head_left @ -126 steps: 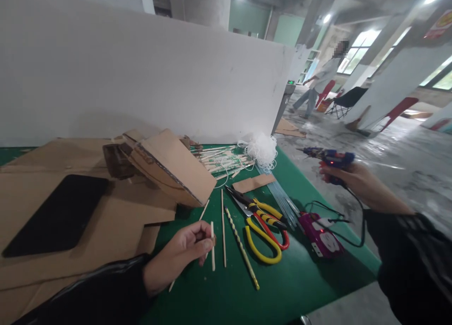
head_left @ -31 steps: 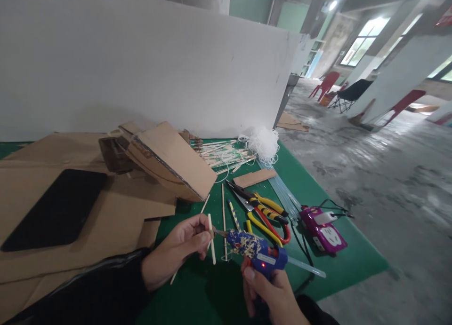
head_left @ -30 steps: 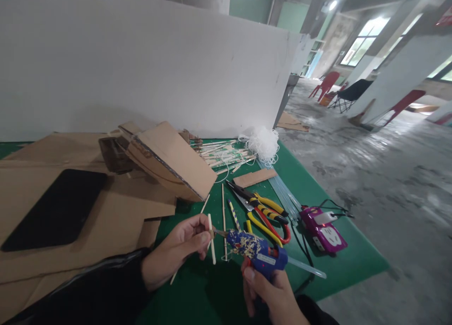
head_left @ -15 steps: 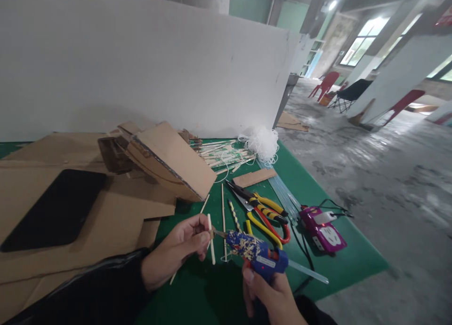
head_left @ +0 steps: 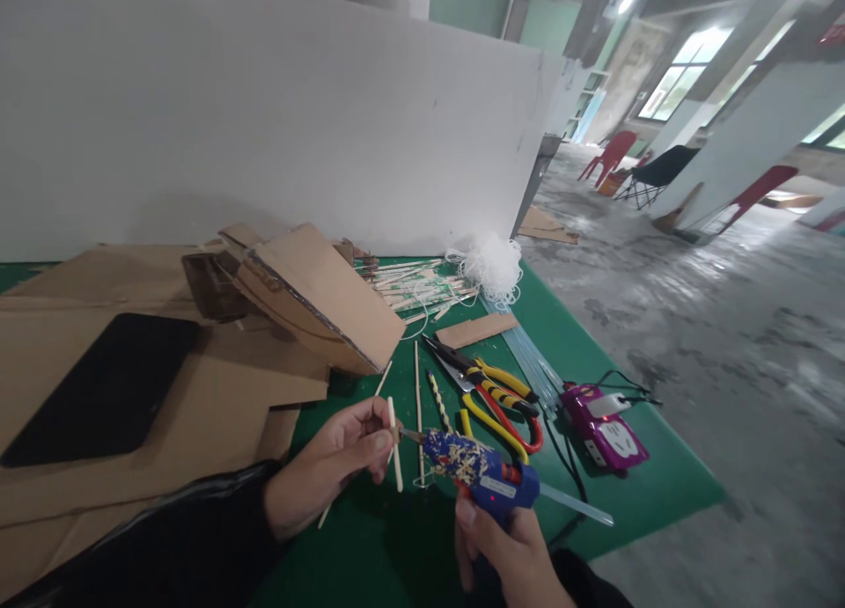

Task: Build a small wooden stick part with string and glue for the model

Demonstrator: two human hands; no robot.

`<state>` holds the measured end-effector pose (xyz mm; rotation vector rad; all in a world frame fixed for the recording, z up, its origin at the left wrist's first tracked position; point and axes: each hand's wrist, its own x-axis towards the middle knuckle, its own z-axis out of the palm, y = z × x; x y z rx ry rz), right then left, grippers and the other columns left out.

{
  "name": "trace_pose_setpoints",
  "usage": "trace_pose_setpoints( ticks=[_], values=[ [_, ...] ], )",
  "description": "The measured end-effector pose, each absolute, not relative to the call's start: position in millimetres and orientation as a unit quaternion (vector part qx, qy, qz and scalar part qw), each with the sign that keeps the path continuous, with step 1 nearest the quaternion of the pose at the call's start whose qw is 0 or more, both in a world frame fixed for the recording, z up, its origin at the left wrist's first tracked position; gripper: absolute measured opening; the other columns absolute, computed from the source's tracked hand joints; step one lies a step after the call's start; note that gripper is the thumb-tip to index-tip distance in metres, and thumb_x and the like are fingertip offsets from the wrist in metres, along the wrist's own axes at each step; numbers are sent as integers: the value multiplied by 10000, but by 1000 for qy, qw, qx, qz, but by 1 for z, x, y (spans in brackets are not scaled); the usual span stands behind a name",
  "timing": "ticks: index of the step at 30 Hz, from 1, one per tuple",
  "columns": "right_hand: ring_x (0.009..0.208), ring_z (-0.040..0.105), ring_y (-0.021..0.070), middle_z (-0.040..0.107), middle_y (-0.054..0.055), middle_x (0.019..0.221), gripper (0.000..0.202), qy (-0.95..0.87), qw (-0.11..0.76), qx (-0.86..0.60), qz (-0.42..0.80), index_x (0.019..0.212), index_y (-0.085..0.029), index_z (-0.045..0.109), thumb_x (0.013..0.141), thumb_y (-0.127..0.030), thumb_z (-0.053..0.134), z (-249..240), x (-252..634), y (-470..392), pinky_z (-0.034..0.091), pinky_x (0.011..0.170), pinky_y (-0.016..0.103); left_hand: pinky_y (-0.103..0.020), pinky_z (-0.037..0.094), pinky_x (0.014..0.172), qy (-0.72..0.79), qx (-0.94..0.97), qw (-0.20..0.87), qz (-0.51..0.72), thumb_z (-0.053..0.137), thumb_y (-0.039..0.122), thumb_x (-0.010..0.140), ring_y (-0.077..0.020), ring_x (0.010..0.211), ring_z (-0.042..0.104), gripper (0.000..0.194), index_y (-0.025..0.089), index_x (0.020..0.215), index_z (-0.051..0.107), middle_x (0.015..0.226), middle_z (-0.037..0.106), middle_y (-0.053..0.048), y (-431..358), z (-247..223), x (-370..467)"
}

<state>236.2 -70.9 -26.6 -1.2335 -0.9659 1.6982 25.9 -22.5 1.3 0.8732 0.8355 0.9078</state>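
Note:
My left hand (head_left: 334, 464) pinches a thin pale stick (head_left: 394, 444) upright above the green table (head_left: 409, 555). My right hand (head_left: 508, 555) grips a blue hot glue gun (head_left: 485, 473) by its handle, a clear glue rod sticking out of its back. The gun's metal nozzle touches the stick near my left fingertips. A red light glows on the gun's side.
Yellow-and-red scissors and pliers (head_left: 492, 401), a purple power strip (head_left: 604, 428), loose sticks (head_left: 418, 388), a white string tangle (head_left: 490, 267) and clear glue rods lie to the right. Cardboard sheets (head_left: 165, 388) with a black pad (head_left: 99, 388) and a folded cardboard piece (head_left: 317, 300) fill the left. A white board stands behind.
Four seconds ago my right hand held the glue gun far out to the right; it has come in to the stick. Over the last second both hands barely moved.

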Motion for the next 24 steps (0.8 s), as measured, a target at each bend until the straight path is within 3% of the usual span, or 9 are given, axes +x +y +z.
trace_pose_setpoints(
  ticks=[24],
  values=[
    [377,434,76,411,-70,494,476,-390,410,-474,675,698,-161,498,727,-593,695,-26,238,-71,335,364,188,-201,402,543,386,388,719,428,730,388,771,-78,553,434,301,165,835,537,657,480,38,-21,5,27]
  ],
)
